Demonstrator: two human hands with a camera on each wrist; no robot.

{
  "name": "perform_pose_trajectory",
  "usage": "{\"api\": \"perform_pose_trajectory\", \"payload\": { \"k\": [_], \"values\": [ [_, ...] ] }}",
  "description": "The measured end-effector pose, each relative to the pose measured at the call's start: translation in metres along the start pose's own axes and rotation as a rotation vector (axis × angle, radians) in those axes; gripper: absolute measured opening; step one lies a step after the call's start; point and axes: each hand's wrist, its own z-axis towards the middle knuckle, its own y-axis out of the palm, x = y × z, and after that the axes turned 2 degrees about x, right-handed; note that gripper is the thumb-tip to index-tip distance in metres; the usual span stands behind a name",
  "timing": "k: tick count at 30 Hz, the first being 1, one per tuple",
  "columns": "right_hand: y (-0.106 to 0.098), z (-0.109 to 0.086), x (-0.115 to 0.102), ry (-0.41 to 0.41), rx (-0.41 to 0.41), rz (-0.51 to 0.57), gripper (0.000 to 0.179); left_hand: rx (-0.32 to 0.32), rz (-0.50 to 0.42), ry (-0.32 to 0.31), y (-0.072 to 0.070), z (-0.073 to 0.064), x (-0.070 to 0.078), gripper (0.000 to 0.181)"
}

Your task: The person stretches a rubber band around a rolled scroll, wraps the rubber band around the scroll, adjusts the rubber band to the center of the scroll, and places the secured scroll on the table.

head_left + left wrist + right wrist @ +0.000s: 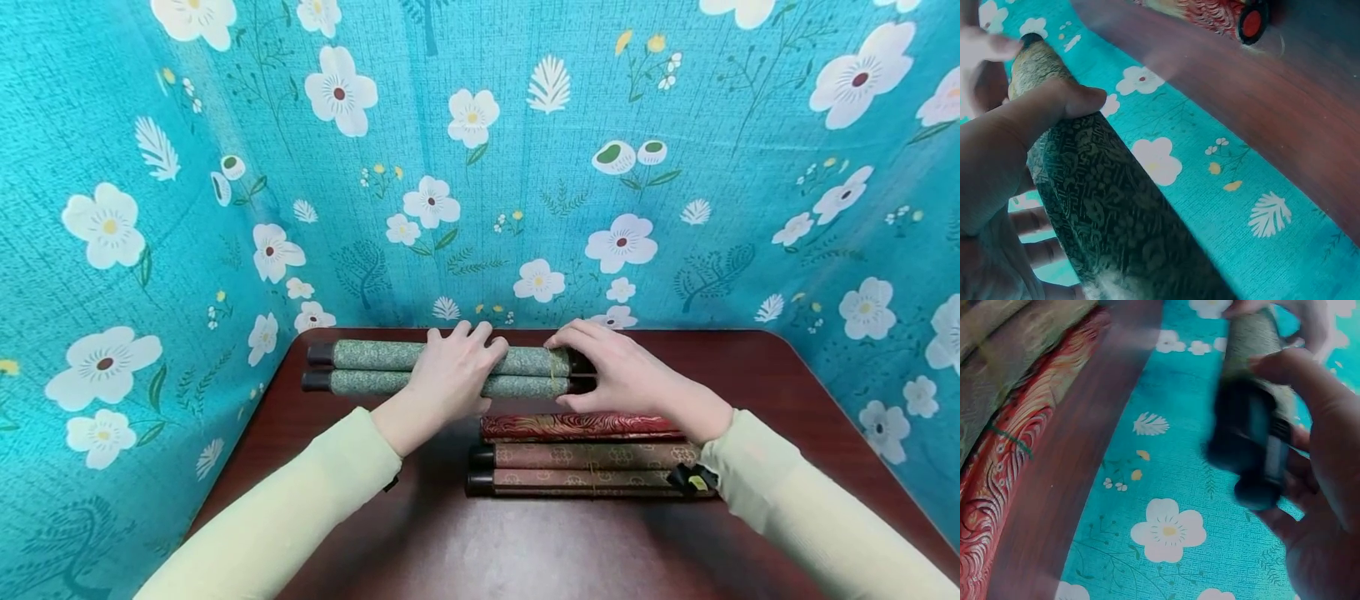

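Observation:
A green patterned hanging scroll (375, 354), rolled from both ends into two side-by-side rolls with black end knobs, is held over the back of the table. My left hand (453, 375) grips it near the middle; in the left wrist view the thumb lies across the green fabric (1122, 200). Round its right end, my right hand (630, 371) holds thumb and fingers on opposite sides. The right wrist view shows the black knobs (1241, 425) there, blurred, with the thumb on the roll. A thin cord circles the scroll beside the right fingers.
On the dark red table (540, 542), nearer me, lie a red patterned scroll (570, 427) and a pinkish-brown scroll (547, 457) with black knobs, side by side. My right forearm passes over their right ends. A turquoise flowered cloth (480, 208) rises behind the table and at both sides.

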Motion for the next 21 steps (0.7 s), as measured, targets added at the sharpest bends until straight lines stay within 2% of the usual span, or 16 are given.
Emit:
{"api": "perform_pose_trajectory", "payload": {
  "k": [7, 12, 15, 21],
  "values": [
    [-0.005, -0.001, 0.0, -0.041, 0.049, -0.014, 0.07, -0.004, 0.008, 0.001, 0.003, 0.0, 0.002, 0.071],
    [-0.004, -0.005, -0.001, -0.033, 0.077, -0.041, 0.074, 0.009, 0.007, 0.0, 0.004, 0.0, -0.001, 0.071],
    [-0.004, -0.009, -0.001, -0.024, 0.09, -0.086, 0.076, 0.019, -0.002, -0.001, 0.004, 0.0, -0.002, 0.072],
    [-0.004, -0.02, 0.005, -0.07, 0.195, -0.19, 0.064, 0.013, -0.018, -0.012, 0.006, 0.0, -0.005, 0.073]
  ]
}}
